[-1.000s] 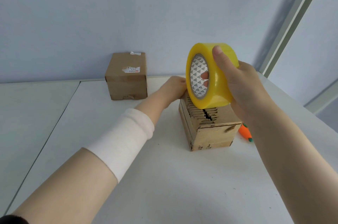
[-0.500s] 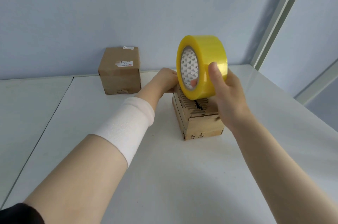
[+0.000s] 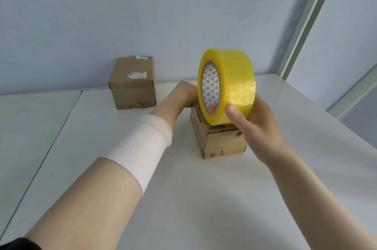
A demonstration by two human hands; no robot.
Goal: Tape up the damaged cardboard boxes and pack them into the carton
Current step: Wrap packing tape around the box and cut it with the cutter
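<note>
- Right hand (image 3: 259, 125) grips the tape roll (image 3: 230, 86): thumb pressed on the outer yellow face, a fingertip showing through the core; the roll stands on edge, its lower rim at the top of the damaged box (image 3: 220, 141)
- Judged reason: an upright roll on the lid lets the tape feed straight along the split top seam
- Damaged box sits on the desk (image 3: 204, 198) in the middle of the view, with a ragged left edge and a gap under the lid at the front
- Left hand (image 3: 183, 94) rests on the far left top edge of the damaged box, probably to steady it or hold the tape end; its fingers are hidden behind the roll, so flat or curled cannot be told
- No free tape strip can be made out; the roll hides most of the lid
- White sleeve (image 3: 142, 147) covers the left forearm
- Second box (image 3: 132, 84), with a label on top, stands well apart at the back left, near the wall (image 3: 142, 15)
- Carton is not in view, so packing looks some way off
- Possible snag: the left forearm crosses beside the box, and the roll blocks sight of the seam
</note>
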